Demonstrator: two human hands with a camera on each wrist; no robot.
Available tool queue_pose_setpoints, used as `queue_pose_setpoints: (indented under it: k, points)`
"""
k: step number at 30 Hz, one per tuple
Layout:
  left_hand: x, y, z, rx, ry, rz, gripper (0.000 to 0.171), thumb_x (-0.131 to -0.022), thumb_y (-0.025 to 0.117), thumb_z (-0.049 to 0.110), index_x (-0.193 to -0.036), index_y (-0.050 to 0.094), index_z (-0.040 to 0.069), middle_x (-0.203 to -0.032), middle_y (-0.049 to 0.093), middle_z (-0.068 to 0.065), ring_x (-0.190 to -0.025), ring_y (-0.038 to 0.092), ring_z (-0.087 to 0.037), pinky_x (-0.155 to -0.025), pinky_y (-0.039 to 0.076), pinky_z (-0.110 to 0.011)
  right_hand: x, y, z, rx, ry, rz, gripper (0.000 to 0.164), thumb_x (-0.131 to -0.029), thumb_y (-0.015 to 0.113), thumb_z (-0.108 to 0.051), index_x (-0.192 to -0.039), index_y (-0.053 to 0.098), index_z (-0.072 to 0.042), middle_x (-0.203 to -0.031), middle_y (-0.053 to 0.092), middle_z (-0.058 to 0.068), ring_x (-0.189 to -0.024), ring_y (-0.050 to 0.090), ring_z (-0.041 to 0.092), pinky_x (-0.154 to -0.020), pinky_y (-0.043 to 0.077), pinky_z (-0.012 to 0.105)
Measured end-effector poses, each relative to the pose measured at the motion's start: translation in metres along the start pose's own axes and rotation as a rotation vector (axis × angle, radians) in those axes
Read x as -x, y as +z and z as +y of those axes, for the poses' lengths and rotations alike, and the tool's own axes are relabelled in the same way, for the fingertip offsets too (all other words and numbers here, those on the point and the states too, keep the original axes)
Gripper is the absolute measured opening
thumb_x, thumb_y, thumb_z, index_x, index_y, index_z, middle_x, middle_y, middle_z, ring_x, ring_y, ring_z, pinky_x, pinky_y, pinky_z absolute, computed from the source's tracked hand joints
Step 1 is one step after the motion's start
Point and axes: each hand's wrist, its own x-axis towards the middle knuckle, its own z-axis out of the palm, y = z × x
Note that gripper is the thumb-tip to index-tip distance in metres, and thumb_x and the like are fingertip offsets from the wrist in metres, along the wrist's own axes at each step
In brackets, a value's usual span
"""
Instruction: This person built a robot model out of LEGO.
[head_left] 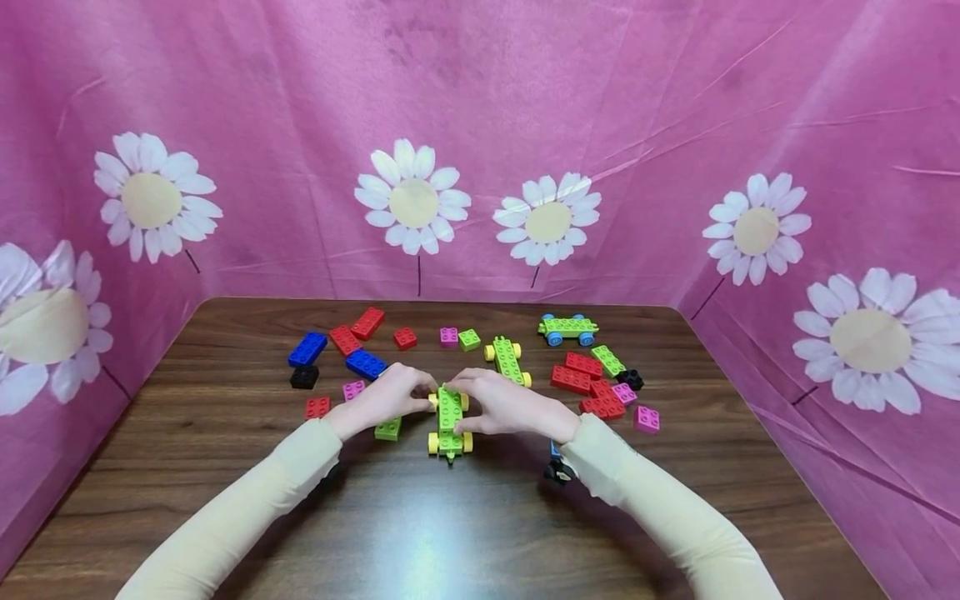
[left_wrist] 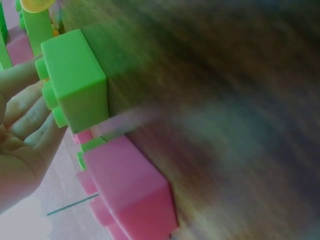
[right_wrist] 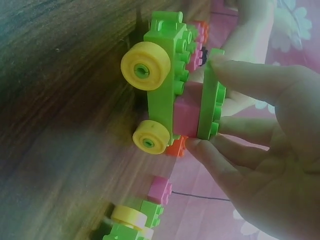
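A green toy car base (head_left: 450, 447) with yellow wheels stands on the table between both hands. A pink building brick (right_wrist: 187, 110) sits on it, with a thin green building brick (right_wrist: 207, 107) on top. My right hand (head_left: 504, 405) pinches that green brick, thumb at one end and fingertips at the other. From the other side my left hand (head_left: 388, 395) reaches in, fingers curved at the car beside its far left wheel; the contact is partly hidden. Close by the left hand lie a loose green brick (left_wrist: 80, 82) and a pink brick (left_wrist: 127, 187).
Blue bricks (head_left: 366, 364) and red bricks (head_left: 345, 340) lie at the back left. Another yellow-wheeled base (head_left: 507, 360) stands just beyond the right hand. A blue-wheeled base (head_left: 567, 327) is farther back, with red bricks (head_left: 572, 379) before it. A pink cloth (head_left: 480, 100) hangs behind.
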Motion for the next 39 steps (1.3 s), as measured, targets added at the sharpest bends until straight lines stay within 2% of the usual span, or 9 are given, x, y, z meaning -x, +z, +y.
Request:
queue_pose_setpoints:
  k: [6,21,31,39]
  points:
    - [-0.001,0.002,0.001,0.006,-0.018,0.001,0.023,-0.086,0.077,0.02,-0.103,0.075,0.006,-0.096,0.077,-0.006,-0.083,0.07,-0.015,-0.075,0.058,-0.028,0.003,0.003,0.001,-0.023,-0.008,0.023,0.058,-0.088,0.075,-0.033,-0.134,0.059,-0.002,-0.131,0.063,0.012,-0.118,0.061,0.023,-0.1,0.053,0.039]
    - [-0.001,0.002,-0.001,0.009,-0.017,-0.01,0.023,-0.087,0.076,0.019,-0.105,0.074,0.005,-0.098,0.077,-0.007,-0.085,0.071,-0.015,-0.076,0.058,-0.028,0.006,0.007,0.007,-0.06,-0.023,0.057,0.059,-0.088,0.075,-0.035,-0.135,0.058,-0.004,-0.132,0.062,0.01,-0.117,0.061,0.02,-0.097,0.053,0.036]
    - [-0.001,0.001,0.0,0.011,-0.037,-0.011,0.023,-0.088,0.075,0.019,-0.106,0.074,0.005,-0.099,0.077,-0.007,-0.085,0.07,-0.015,-0.077,0.059,-0.029,0.003,0.005,0.01,-0.135,0.01,0.048,0.061,-0.086,0.077,-0.035,-0.134,0.058,-0.004,-0.133,0.063,0.01,-0.115,0.062,0.021,-0.097,0.053,0.038]
    - [0.002,0.001,0.001,0.01,-0.022,0.003,0.022,-0.087,0.076,0.018,-0.104,0.074,0.004,-0.098,0.077,-0.008,-0.085,0.071,-0.016,-0.076,0.058,-0.028,0.007,0.012,0.011,-0.174,0.044,0.148,0.062,-0.081,0.082,-0.037,-0.128,0.062,-0.002,-0.125,0.068,0.012,-0.111,0.066,0.026,-0.095,0.055,0.04]
